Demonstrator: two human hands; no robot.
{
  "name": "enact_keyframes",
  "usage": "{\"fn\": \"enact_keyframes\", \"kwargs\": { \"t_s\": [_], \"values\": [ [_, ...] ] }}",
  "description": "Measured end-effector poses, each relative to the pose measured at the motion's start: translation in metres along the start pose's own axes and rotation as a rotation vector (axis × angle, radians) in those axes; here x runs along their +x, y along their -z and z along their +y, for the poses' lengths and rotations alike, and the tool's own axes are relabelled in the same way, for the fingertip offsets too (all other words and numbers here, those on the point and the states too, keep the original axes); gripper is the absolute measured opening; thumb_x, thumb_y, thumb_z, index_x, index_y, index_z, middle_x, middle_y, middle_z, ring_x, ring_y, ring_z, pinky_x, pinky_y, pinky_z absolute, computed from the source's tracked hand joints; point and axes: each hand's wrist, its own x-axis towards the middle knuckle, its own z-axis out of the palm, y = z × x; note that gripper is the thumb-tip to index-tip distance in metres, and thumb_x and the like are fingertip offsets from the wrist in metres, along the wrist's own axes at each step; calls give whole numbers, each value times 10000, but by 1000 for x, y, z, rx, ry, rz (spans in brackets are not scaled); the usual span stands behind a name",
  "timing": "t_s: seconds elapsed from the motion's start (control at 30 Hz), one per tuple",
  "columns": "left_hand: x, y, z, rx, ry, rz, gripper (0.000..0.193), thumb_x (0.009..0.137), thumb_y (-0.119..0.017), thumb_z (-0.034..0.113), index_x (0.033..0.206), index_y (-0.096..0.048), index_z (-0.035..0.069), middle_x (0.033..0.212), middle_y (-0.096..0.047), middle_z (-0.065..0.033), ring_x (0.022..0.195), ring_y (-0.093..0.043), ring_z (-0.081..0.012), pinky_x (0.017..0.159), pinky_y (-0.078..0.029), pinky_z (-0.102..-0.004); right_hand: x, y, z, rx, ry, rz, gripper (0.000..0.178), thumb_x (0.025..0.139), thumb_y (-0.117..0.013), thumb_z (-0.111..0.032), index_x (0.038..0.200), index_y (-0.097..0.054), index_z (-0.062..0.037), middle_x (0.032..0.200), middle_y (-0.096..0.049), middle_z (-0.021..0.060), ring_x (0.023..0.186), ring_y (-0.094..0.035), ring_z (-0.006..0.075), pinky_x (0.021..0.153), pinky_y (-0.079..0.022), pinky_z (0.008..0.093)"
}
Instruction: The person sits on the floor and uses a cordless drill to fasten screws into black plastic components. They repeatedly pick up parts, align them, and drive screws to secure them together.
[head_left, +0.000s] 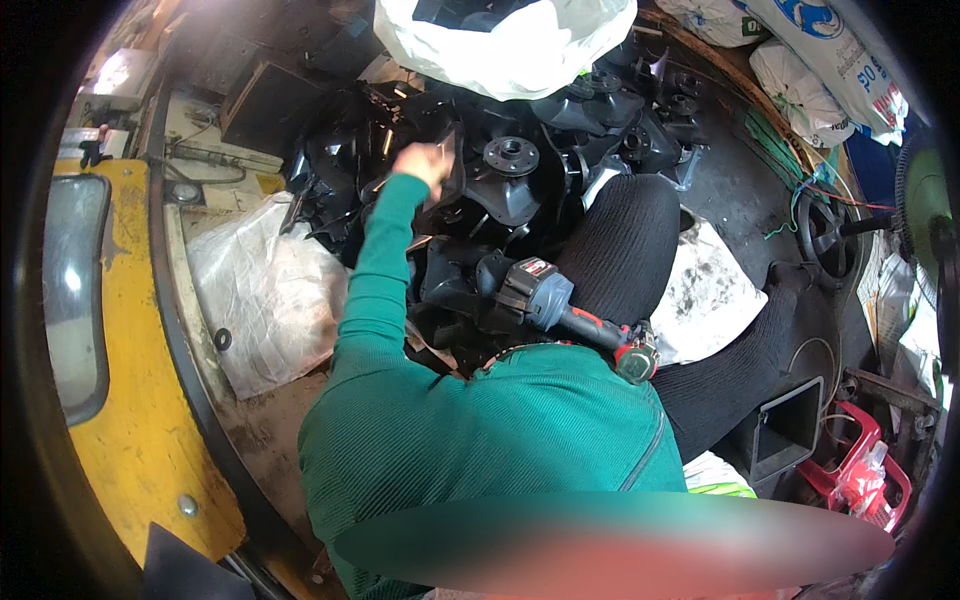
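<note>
Though I can't tell if the left hand (422, 168) grips, the power tool (548, 300) lies diagonally, head forward-left; right hand unseen.

rim black, bowed | upper-left glare | fingers (437, 160) blurred | bottom smeared

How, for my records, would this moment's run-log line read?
left hand: at black parts, grip unclear | right hand: unseen | power tool: by thigh

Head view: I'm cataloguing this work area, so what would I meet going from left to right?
Yellow panel, clear plastic bag, left hand, round black flange, stained white sheet, black wheel, fan.
</note>
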Motion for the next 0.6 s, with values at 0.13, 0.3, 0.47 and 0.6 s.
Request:
{"fn": "enact_keyframes", "kwargs": {
  "t_s": [0.13, 0.3, 0.47, 0.6],
  "values": [
    [78, 70, 117, -559, -325, 369, 209, 879, -591, 217, 970, -648, 37, 792, -683, -63, 654, -636, -125, 511, -491, -269, -22, -9, 27, -50, -97, -27, 451, 880, -537, -268, 1196, -544, 53, 1201, -577, 201, 1039, -589, 266, 949, -445, 329],
    [297, 71, 117, 239, -104, 402, 865, 704, -634, 572, 1320, -458, -8, 1306, -510, -205, 1250, -453, -322, 1057, -333, -353, -25, 23, 65, -83, -203, 81, 500, 847, -571, -324, 1180, -555, 48, 1191, -581, 208, 1048, -585, 286, 947, -441, 341],
    [390, 109, 49, 676, -36, 352, 648, 727, -611, 526, 1186, -612, 69, 1213, -578, -193, 1157, -535, -305, 971, -413, -415, -34, -2, 101, -43, -370, 153, 550, 814, -605, -380, 1164, -566, 43, 1181, -586, 214, 1057, -581, 306, 945, -438, 354],
    [368, 137, 50, 329, -410, 306, 485, 780, -631, 398, 1179, -621, 122, 1130, -644, -120, 1038, -610, -262, 916, -438, -317, -40, 17, 120, -53, -522, 268, 591, 787, -632, -424, 1152, -575, 38, 1174, -589, 219, 1064, -577, 322, 943, -435, 364]
  ]
}}
